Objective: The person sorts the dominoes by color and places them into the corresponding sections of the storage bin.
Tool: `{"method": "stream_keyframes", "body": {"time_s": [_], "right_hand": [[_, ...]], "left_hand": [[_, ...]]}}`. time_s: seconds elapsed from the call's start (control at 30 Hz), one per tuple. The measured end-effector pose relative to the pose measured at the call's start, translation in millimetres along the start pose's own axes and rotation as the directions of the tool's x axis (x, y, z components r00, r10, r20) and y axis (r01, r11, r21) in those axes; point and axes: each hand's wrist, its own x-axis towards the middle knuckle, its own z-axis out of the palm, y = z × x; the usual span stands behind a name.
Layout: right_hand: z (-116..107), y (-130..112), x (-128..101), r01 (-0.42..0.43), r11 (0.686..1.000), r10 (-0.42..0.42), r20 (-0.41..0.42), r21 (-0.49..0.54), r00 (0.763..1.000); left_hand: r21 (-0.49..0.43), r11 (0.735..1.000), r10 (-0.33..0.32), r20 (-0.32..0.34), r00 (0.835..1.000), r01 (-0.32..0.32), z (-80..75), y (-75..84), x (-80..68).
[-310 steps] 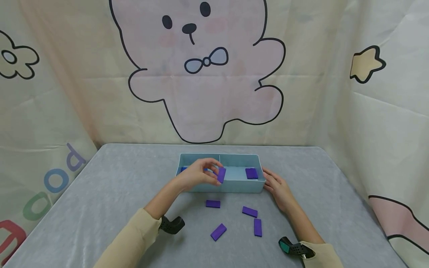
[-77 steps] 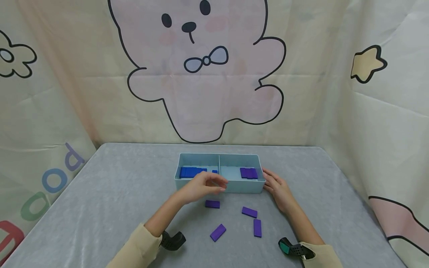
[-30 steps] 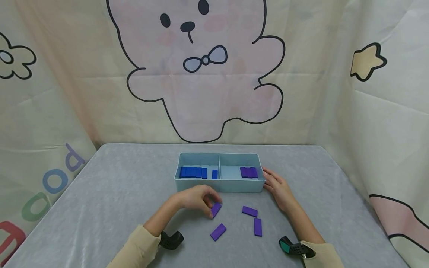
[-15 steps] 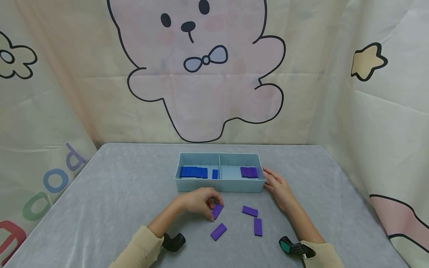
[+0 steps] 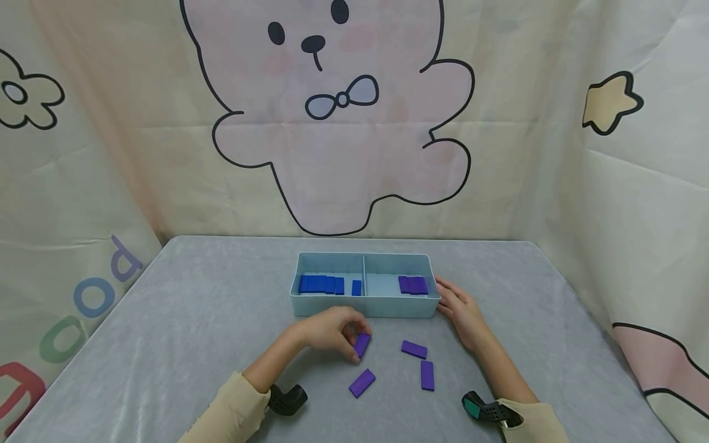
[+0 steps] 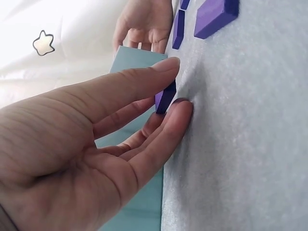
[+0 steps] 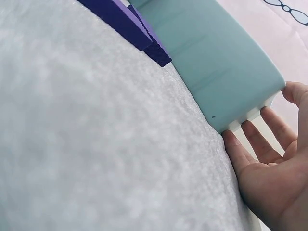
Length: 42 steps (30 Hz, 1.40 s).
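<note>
Since a second ago, left hand (image 5: 331,331) has closed its fingers on a purple tile (image 5: 362,344), lifting one edge off the counter (image 5: 183,320). Right hand (image 5: 461,311) rests flat against the tray (image 5: 365,306). Three purple tiles (image 5: 414,349) still wait outside.

Item: lettering. On the backdrop cloth (image 5: 83,203) to my left I read large printed letters along its lower edge: a purple "p" (image 5: 123,263), a blue "o" (image 5: 93,296), a green "o" (image 5: 62,337), and part of a red letter (image 5: 16,394) cut off at the frame edge. No whole word is legible. I find no other labels, brands or numbers in any view.
</note>
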Motion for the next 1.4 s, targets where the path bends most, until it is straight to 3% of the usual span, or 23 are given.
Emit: {"method": "stream_keyframes", "body": {"time_s": [0.23, 1.03, 1.4], "right_hand": [[0, -1, 0, -0.003, 1.0, 0.003, -0.007, 0.001, 1.0], [1, -2, -1, -0.001, 1.0, 0.002, -0.015, 0.008, 1.0], [1, -2, -1, 0.004, 1.0, -0.004, -0.004, 0.001, 1.0]], "left_hand": [[0.017, 1.0, -0.002, -0.018, 1.0, 0.002, 0.3, 2.5, -0.3], [-0.133, 0.991, -0.005, -0.09, 0.996, -0.007, -3.6, 16.6, -6.5], [-0.155, 0.988, -0.023, -0.133, 0.991, 0.002, -0.7, 24.3, -6.3]]}}
